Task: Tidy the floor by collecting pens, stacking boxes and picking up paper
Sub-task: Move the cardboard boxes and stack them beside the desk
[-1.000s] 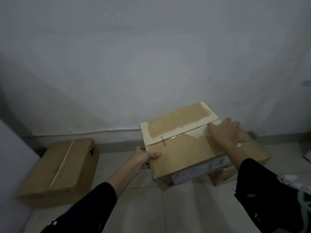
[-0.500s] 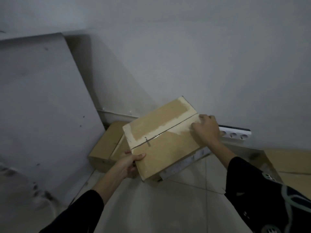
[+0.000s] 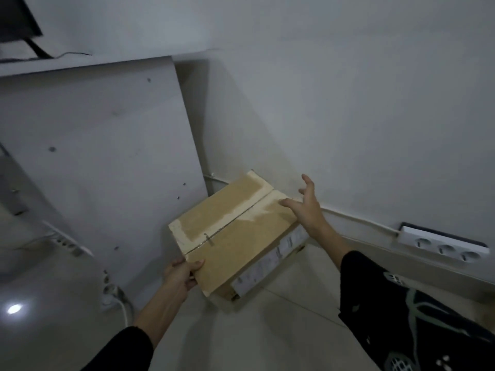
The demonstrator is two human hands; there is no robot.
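The head camera looks down into a corner of a room. A brown cardboard box (image 3: 235, 234) sits there, close to the white wall (image 3: 348, 103) and just beside a tall white board (image 3: 101, 162) that leans on the left. The box is turned at a slant. Its top has a line down the middle where the two flaps meet, with pale patches along that line. A white label runs along the side of the box that faces the camera. Something brown peeks out under the box's low corner, but it is too hidden to tell what it is.

The left hand (image 3: 180, 274) grips the near left corner of the box. The thumb lies on top and the other fingers go under the edge. The right hand (image 3: 305, 204) is at the far right corner. Its fingers are spread wide, and only the thumb tip looks to touch the box top. It is not gripping anything.

Both arms wear black sleeves. A white power strip (image 3: 442, 243) with three round sockets lies by the wall on the right, well apart from the box. The floor (image 3: 281, 330) is made of pale tiles.
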